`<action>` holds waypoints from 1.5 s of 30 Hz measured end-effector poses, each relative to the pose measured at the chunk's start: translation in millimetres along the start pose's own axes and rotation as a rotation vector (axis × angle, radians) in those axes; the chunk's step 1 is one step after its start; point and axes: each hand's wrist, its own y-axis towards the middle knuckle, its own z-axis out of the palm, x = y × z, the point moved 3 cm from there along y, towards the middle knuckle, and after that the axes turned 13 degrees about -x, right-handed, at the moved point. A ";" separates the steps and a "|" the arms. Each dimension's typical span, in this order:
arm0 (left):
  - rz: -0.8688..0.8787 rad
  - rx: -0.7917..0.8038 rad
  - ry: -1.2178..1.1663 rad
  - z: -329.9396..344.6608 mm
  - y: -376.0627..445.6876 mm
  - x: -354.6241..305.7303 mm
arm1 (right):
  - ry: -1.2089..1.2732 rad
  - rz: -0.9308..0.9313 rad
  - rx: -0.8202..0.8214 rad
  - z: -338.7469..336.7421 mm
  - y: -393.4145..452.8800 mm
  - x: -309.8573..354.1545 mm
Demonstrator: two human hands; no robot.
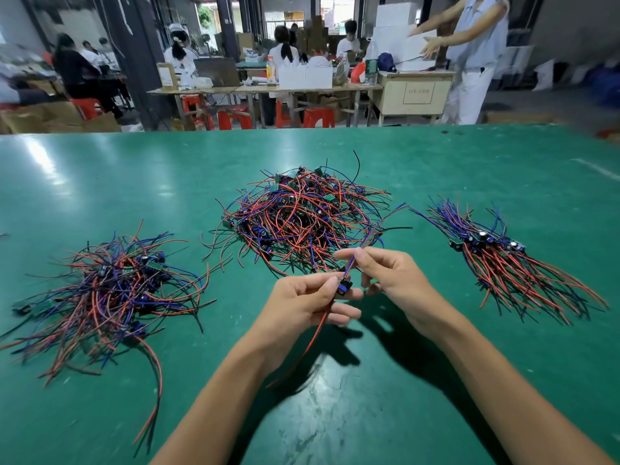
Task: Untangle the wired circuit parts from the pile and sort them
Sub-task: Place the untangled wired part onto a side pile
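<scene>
Both hands are up over the green counter [100, 182], working one wired part [343, 287] between them, just in front of the big tangled pile [302, 219]. The left hand [308, 303] has its fingers curled round the part's small blue and black body, pinching it between thumb and forefinger, with a red wire [313, 340] trailing down out of the palm toward the person. The right hand [385, 273] pinches the part's blue and purple wires [379, 226] between thumb and forefinger, a little above the body; those wires run on up and to the right, ending close to the pile's edge. They look slightly blurred, so I can't be sure whether they are clear of the pile or touching a strand of it.

The pile in the middle is a loose mound of red, blue and black wires with little green boards and dark components poking out of it. To the left lies a second heap [110, 290], also jumbled, its wires splayed in every direction. To the right sits a neat bundle [496, 256], all its parts lined up side by side: dark components in a row, blue wires fanning away from the person, red and black wires fanning toward the counter's near edge.

Beyond the counter, people sit at tables with red stools [235, 119], and one person stands at the right by white boxes [396, 31].
</scene>
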 end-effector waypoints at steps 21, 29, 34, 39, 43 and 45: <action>-0.147 0.209 -0.163 2.7 -5.8 -7.4 | 0.217 0.059 -0.043 -6.6 4.4 -2.0; -0.244 0.442 -0.210 7.2 -17.8 -18.0 | 0.202 0.055 -0.116 -15.1 6.6 3.1; -0.251 0.408 -0.148 7.7 -16.1 -12.8 | 0.131 0.016 -0.105 -14.4 4.5 6.0; -0.249 0.271 -0.155 8.7 -9.2 -7.3 | 0.104 -0.009 0.023 -9.9 0.6 7.6; -0.350 0.313 -0.291 7.7 -7.7 -8.7 | 0.097 -0.033 0.006 -9.3 0.4 7.6; -0.367 0.319 -0.325 7.1 -7.3 -9.3 | 0.102 -0.038 -0.001 -10.6 0.9 9.0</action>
